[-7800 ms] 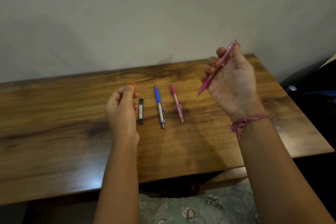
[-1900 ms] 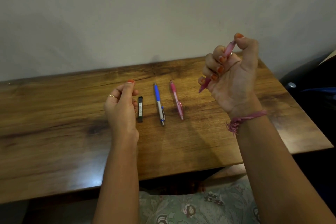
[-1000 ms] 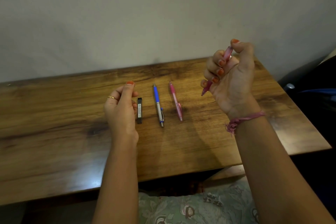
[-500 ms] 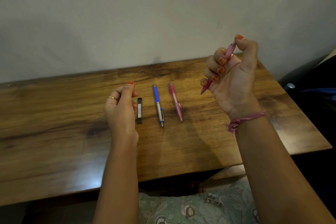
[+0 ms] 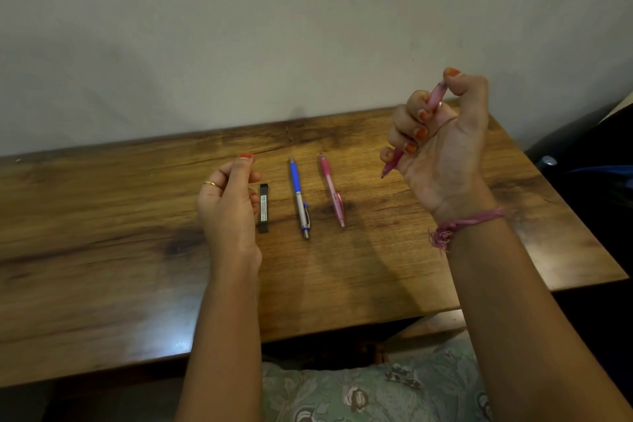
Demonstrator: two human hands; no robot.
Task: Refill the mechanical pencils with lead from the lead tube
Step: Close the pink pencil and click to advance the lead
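My right hand (image 5: pixel 442 154) is raised over the right side of the wooden table (image 5: pixel 102 223) and grips a pink mechanical pencil (image 5: pixel 434 99), tip pointing down-left. Its thumb presses on the pencil's top end. On the table lie a black lead tube (image 5: pixel 263 207), a blue and silver mechanical pencil (image 5: pixel 300 197) and a second pink pencil (image 5: pixel 332 190), side by side. My left hand (image 5: pixel 227 209) hovers just left of the lead tube, fingers curled against the thumb. Whether anything sits between them is hidden.
The table stands against a plain wall. A dark object (image 5: pixel 582 175) sits beyond the table's right edge. My lap in floral cloth (image 5: pixel 376 390) is below the front edge.
My right thumb has gone from lying along the pencil to pressing its top, and the hand has bobbed slightly up and down. The left hand and the things on the table have stayed still.
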